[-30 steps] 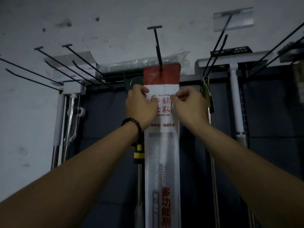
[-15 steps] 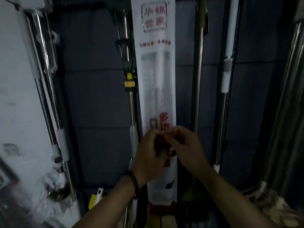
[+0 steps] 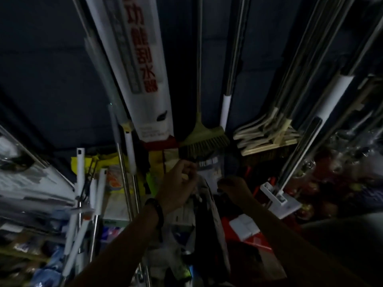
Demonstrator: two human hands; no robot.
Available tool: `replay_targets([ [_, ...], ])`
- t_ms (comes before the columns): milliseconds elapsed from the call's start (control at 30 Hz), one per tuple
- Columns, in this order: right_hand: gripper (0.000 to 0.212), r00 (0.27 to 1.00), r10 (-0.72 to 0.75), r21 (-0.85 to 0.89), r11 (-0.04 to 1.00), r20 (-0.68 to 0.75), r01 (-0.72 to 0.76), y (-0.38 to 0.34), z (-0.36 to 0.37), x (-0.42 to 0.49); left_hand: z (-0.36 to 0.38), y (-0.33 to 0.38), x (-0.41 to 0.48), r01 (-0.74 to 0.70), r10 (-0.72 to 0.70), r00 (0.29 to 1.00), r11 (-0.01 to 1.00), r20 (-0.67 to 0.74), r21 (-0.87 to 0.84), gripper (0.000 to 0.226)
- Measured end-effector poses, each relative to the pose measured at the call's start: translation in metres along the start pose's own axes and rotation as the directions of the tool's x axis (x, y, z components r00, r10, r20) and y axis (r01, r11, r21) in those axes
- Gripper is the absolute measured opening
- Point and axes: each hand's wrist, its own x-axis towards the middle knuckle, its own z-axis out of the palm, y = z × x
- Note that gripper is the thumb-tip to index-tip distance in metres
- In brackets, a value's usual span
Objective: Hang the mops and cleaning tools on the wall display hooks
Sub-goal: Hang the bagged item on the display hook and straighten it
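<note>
Where it hangs, pack (image 3: 149,112) — vertical.

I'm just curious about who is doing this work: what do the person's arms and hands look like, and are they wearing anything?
Both forearms are bare: no sleeves show, and neither the left hand nor the right hand wears a glove. A dark wristband circles the left wrist; the picture is too blurred to show its make. Nothing shows on the right wrist.
</note>
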Motion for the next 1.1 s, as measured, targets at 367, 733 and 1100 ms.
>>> replay_targets([
  [367, 0.048, 0.924, 0.368, -0.15, 0.924, 0.106, -0.351, 0.102, 0.044, 0.073, 0.058, -0.079, 0.033, 0.346, -0.37, 0.899, 0.928, 0.236, 0.139, 0.021],
  [733, 0.055, 0.946, 0.316, -0.48, 0.843, 0.072, -0.245, 0.096, 0.065, 0.117, 0.061, -0.109, 0.033, 0.424, -0.454, 0.873, 0.887, 0.179, 0.184, 0.022],
  [1100, 0.038, 0.933, 0.355, -0.283, 0.902, 0.054, -0.327, 0.091, 0.041, 0.092, 0.076, -0.112, 0.031, 0.376, -0.42, 0.879, 0.902, 0.227, 0.212, 0.027],
])
